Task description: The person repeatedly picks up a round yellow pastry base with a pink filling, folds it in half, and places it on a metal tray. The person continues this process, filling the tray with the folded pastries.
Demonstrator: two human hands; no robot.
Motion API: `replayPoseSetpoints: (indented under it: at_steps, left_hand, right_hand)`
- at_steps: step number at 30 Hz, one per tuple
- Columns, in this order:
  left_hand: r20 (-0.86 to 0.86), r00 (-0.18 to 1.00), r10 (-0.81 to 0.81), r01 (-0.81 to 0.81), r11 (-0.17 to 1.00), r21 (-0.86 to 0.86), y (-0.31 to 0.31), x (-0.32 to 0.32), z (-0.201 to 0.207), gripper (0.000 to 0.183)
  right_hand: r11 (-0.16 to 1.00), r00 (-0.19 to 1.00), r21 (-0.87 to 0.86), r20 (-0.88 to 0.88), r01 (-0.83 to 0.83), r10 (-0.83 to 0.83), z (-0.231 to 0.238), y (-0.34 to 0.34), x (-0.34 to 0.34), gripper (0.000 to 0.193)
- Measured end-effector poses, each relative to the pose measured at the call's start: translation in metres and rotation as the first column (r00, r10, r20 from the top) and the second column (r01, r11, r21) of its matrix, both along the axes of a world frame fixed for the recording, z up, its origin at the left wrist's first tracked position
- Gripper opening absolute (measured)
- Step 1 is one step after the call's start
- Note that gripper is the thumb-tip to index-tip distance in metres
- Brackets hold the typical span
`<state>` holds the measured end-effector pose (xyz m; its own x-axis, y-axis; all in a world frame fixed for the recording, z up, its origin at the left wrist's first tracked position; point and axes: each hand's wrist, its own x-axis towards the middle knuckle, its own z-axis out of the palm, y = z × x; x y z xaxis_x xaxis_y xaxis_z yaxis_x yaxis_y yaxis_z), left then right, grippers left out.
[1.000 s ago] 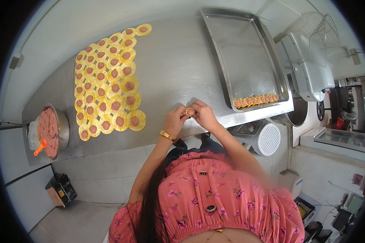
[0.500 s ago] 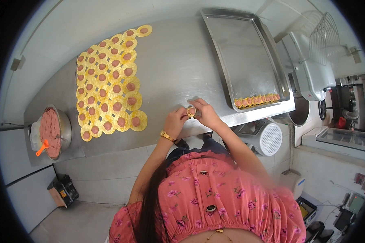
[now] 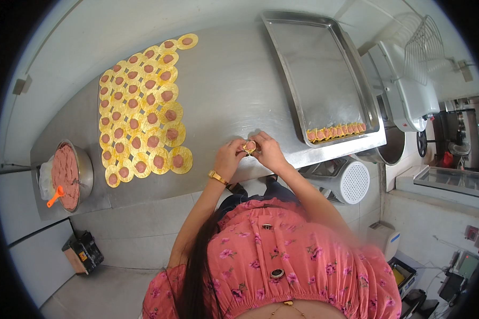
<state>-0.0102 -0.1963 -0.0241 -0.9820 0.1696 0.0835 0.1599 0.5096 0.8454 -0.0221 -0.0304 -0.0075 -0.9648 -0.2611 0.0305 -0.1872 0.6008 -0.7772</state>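
Both hands meet at the front edge of the steel table, pinching one small dumpling [image 3: 249, 145] between them. Its yellow wrapper is gathered around pink meat filling, which shows at the top. My left hand [image 3: 230, 157], with a gold watch on the wrist, grips the dumpling's left side. On its right side, the fingers of my right hand [image 3: 268, 152] are closed. Left of my hands, yellow round wrappers [image 3: 144, 118] lie in overlapping rows, each with a lump of pink meat. A row of filled dumplings [image 3: 335, 131] sits along the near end of a metal tray [image 3: 298, 101] at the right.
A steel bowl [image 3: 85, 173] of pink ground meat [image 3: 66, 170] stands at the table's left end, an orange scoop [image 3: 55, 195] in it. Beyond the tray is a white mixer-like machine [image 3: 407, 87] with a wire guard. A white perforated round-ended appliance [image 3: 355, 183] stands below the table's right edge.
My fingers have shifted slightly around the dumpling, and its meat top shows more plainly now. The right fingers have curled in closer. Wrappers, tray and bowl stay as they were.
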Motion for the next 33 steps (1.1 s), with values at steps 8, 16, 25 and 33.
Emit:
replayPoseSetpoints:
  at_steps: [8, 16, 25, 33]
  left_hand:
    - [0.131, 0.991, 0.007, 0.005, 0.996, -0.091, 0.008, 0.002, 0.006, 0.024]
    - [0.064, 0.997, 0.037, -0.037, 0.999, -0.007, 0.007, 0.0, 0.003, 0.023]
    - [0.158, 0.987, 0.018, -0.028, 0.998, 0.058, -0.003, 0.003, 0.003, 0.025]
    - [0.178, 0.982, 0.07, -0.078, 0.996, 0.036, -0.001, 0.009, 0.006, 0.027]
  right_hand:
    - [0.989, 0.986, -0.054, -0.1, -0.141, 0.135, 0.0, 0.005, -0.009, 0.028]
    - [0.992, 0.993, -0.046, -0.041, -0.117, 0.115, 0.002, 0.003, -0.006, 0.028]
    - [0.982, 0.978, 0.029, -0.087, -0.186, 0.187, 0.004, 0.001, -0.009, 0.036]
    - [0.947, 0.946, 0.144, -0.108, -0.288, 0.305, -0.002, -0.002, -0.011, 0.033]
